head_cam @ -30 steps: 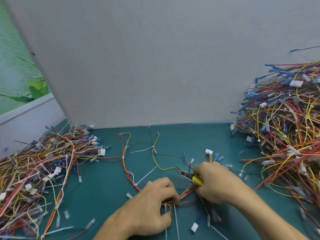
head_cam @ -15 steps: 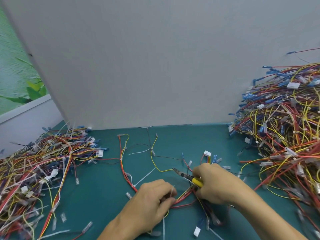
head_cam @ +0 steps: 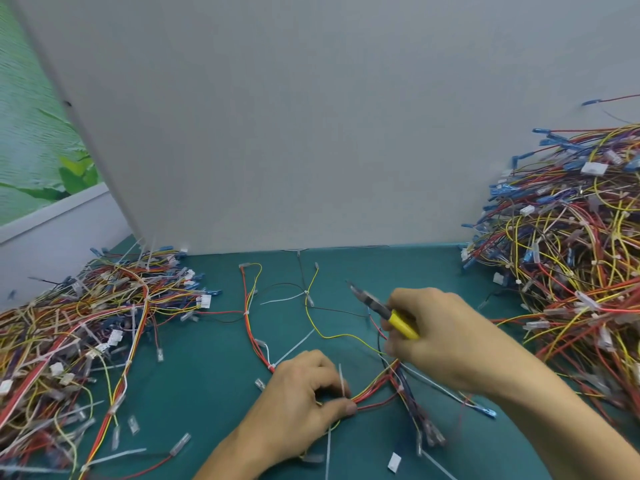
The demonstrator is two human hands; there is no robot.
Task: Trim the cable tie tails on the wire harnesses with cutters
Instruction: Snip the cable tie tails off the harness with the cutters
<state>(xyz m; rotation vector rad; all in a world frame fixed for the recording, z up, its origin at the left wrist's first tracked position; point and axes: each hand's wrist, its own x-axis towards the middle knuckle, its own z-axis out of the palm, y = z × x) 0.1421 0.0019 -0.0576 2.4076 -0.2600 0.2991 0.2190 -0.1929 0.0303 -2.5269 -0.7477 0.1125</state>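
Lifted since the earlier frame, the right hand [head_cam: 440, 337] grips one pair of cutters [head_cam: 381, 310] above the harness [head_cam: 374, 393].
The left hand [head_cam: 298, 407] pinches that harness near the table's [head_cam: 214, 375] front edge, presenting one upright tie tail [head_cam: 341, 381]; two heaps flank it, the left heap [head_cam: 86, 323] and the right heap [head_cam: 571, 254].

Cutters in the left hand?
No, the right hand grips the cutters, while the left hand pinches the wire harness.
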